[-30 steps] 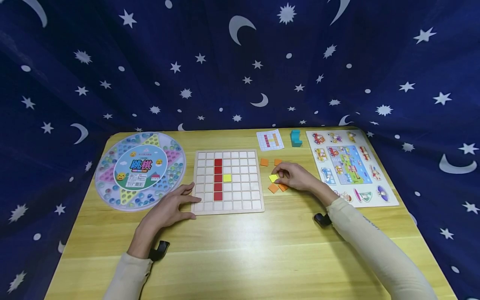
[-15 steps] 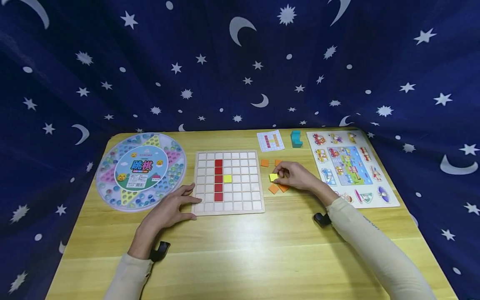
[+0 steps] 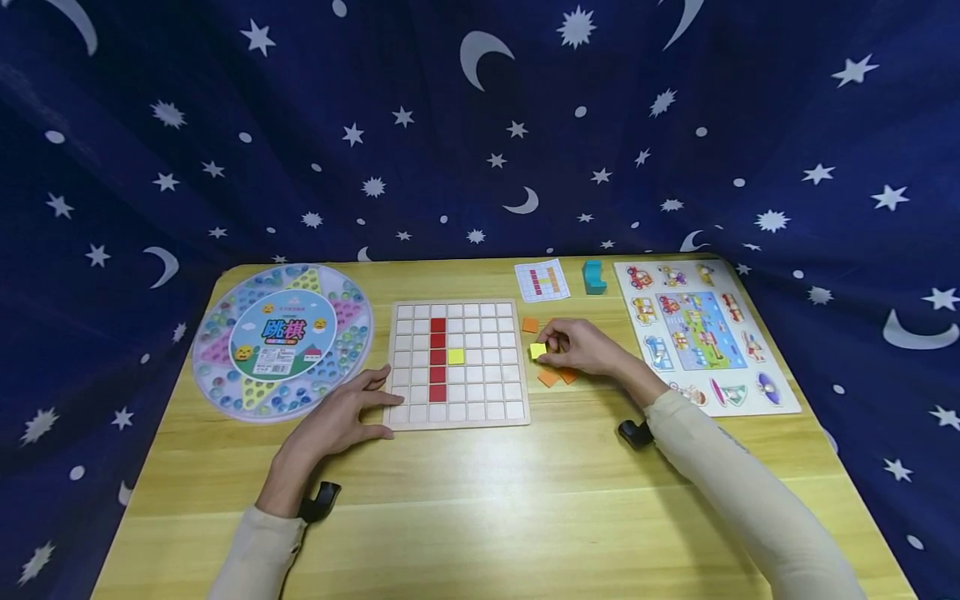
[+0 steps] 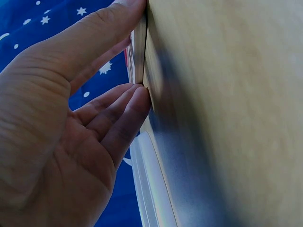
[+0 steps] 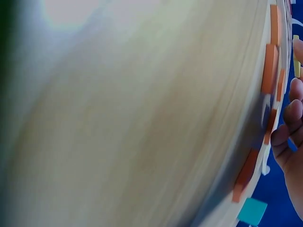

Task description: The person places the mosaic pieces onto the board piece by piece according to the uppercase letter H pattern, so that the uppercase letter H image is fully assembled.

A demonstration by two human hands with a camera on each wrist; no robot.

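My right hand (image 3: 585,346) pinches a yellow square tile (image 3: 537,351) between thumb and fingertips. The right wrist view shows that tile (image 5: 297,56) raised off the tabletop. A wooden grid board (image 3: 487,392) lies flat to the left of it. It bears a column of red tiles (image 3: 437,358) and one yellow tile (image 3: 456,357) beside the column's middle. My left hand (image 3: 337,417) rests at the board's lower left, fingertips touching its edge, fingers spread and fairly straight. Loose orange tiles (image 3: 548,378) lie below the right hand, with another orange tile (image 3: 530,324) above left.
A small pattern card (image 3: 542,280) and a teal block (image 3: 593,277) stand at the back. At left lies a round board of marbles (image 3: 352,333); at right, a picture puzzle board (image 3: 757,392). A starry curtain (image 3: 420,167) hangs behind the table.
My right hand has lifted the yellow tile and moved it slightly left, towards the grid board. The left hand stays in place.
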